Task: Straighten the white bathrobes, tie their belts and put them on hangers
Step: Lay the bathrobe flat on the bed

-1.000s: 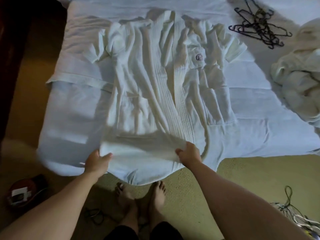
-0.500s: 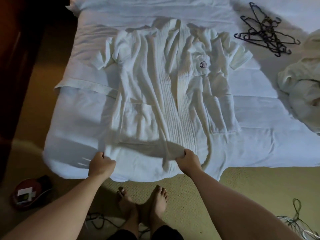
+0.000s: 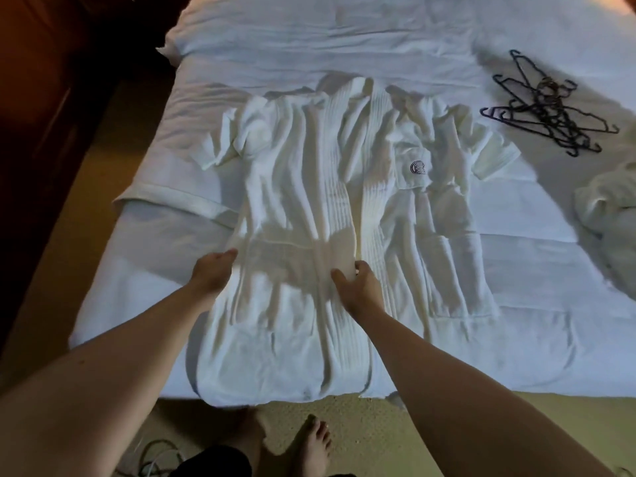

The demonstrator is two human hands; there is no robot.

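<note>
Bed (image 3: 344, 32), white-sheeted, is filling a carpeted room; a bathrobe (image 3: 327, 215) is lying lengthwise on it, collar pointing away, hem overhanging the near edge. Spare robes (image 3: 605, 215) and black hangers (image 3: 547, 108) are lying right of the bathrobe. Left hand (image 3: 213, 273), fingers relaxed, is pressing its side; right hand (image 3: 361, 284) is pinching its ribbed front band.

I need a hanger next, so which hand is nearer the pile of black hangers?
The right. The right hand rests on the middle of the bathrobe, below and left of the hangers. The left hand is at the robe's far left edge, further away.
</note>
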